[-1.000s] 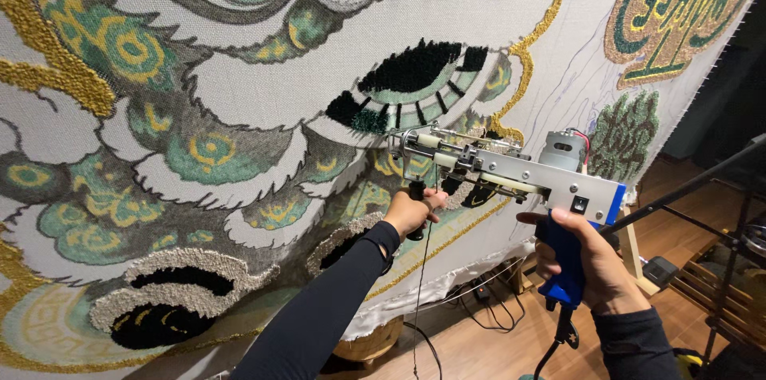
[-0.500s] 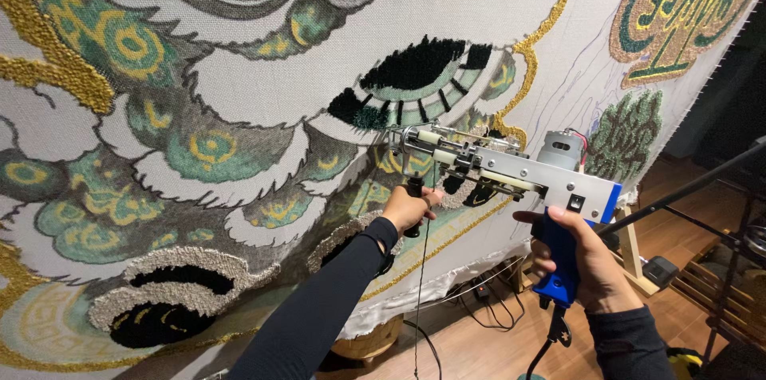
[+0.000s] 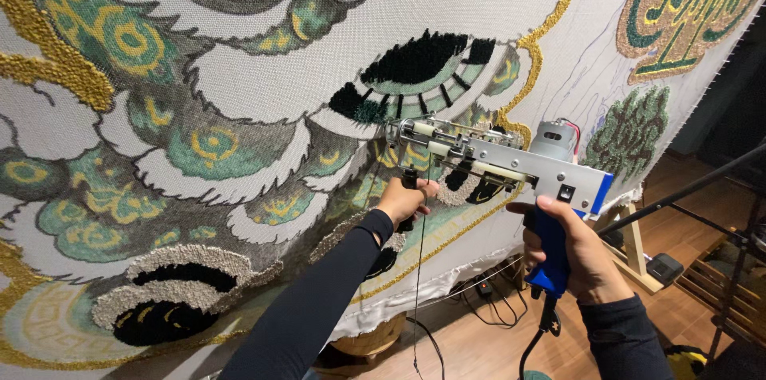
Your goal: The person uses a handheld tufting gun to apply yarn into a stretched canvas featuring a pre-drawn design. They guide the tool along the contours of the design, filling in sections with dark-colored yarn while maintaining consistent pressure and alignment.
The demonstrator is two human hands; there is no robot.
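From the head view, your right hand [image 3: 576, 252] has its fingers clamped on the blue grip of the tufting gun [image 3: 499, 158], and your left hand [image 3: 404, 200] has its fingers clamped on the gun's black front handle, the needle end pressed against the stretched cloth [image 3: 335, 85] beside the black, green and gold tufted pattern. To the right the cloth's edge slopes down past a round green-and-gold emblem [image 3: 686, 9], with wooden floor [image 3: 479, 344], trailing cables [image 3: 487, 304] and a black stand pole [image 3: 686, 189] beyond it.
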